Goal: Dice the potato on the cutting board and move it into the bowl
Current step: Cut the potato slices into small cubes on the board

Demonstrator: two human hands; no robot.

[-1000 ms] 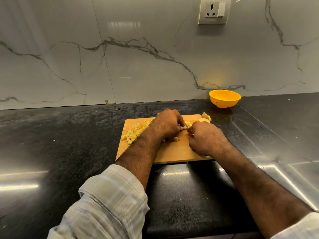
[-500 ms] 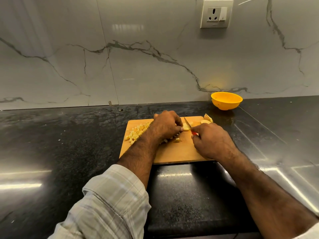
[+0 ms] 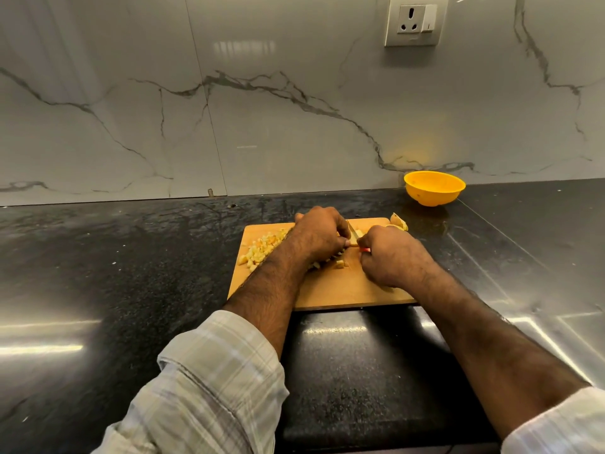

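Observation:
A wooden cutting board (image 3: pixel 340 290) lies on the black counter. A pile of diced potato (image 3: pixel 260 250) sits on its far left part, and a few dice (image 3: pixel 340 264) lie near the middle. My left hand (image 3: pixel 322 234) curls its fingers over a potato piece (image 3: pixel 358 234) and holds it down. My right hand (image 3: pixel 393 257) grips a knife with a red handle (image 3: pixel 365 250); the blade (image 3: pixel 352 230) points away from me into the piece. Uncut potato pieces (image 3: pixel 399 221) rest at the board's far right corner. The yellow bowl (image 3: pixel 433 188) stands behind the board, to the right.
A marble backsplash rises behind the counter, with a wall socket (image 3: pixel 414 22) high on the right. The black counter (image 3: pixel 131 273) stretches left and right of the board. My plaid sleeves show at the bottom of the view.
The knife blade, hidden behind my hands a second ago, has come into view between them. The hands stay at the same spot on the board; the view has tilted slightly.

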